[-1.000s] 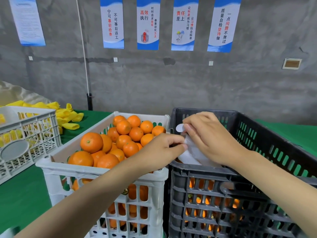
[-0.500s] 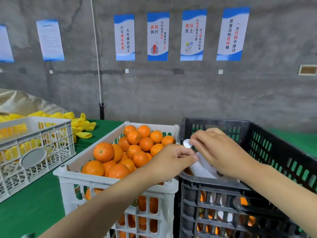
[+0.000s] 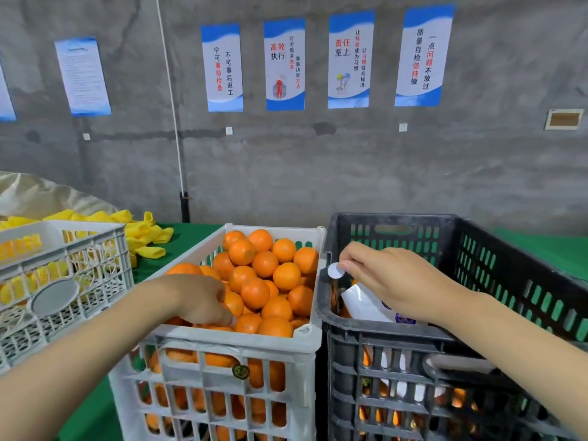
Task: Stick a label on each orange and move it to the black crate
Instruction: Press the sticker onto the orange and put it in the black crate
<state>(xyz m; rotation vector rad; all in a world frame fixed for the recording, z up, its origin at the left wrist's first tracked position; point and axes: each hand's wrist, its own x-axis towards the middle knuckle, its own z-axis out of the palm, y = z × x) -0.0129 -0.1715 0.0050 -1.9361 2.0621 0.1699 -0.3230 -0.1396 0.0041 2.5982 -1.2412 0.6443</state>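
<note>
A grey concrete wall (image 3: 318,170) hung with a row of blue-and-white posters (image 3: 351,60) stands behind a green table (image 3: 187,240) that carries three crates. In the near middle is a white crate (image 3: 222,340) heaped with oranges (image 3: 254,292), and touching its right side is the black crate (image 3: 375,327). Through the slots in the black crate's near wall, more orange fruit shows low down inside. The left hand (image 3: 200,300) lies knuckles-up on the near left part of the heap in the white crate. Its fingers bend down among the fruit just behind the near rim. The back of the hand hides what is under it, so I cannot tell whether it has closed round an orange. The right hand (image 3: 391,281) hangs over the left part of the black crate, above rim height. Its thumb and forefinger pinch a small round white label (image 3: 335,271) by one edge, and the disc sticks out to the left over the seam between the two crates. Below that hand a white label sheet (image 3: 362,302) leans inside the black crate near its left wall, with dark print showing at its lower end. At the far left stands a second white crate (image 3: 63,249) holding yellow items, and behind it a loose pile of yellow foam sleeves (image 3: 143,237) lies on the table.
</note>
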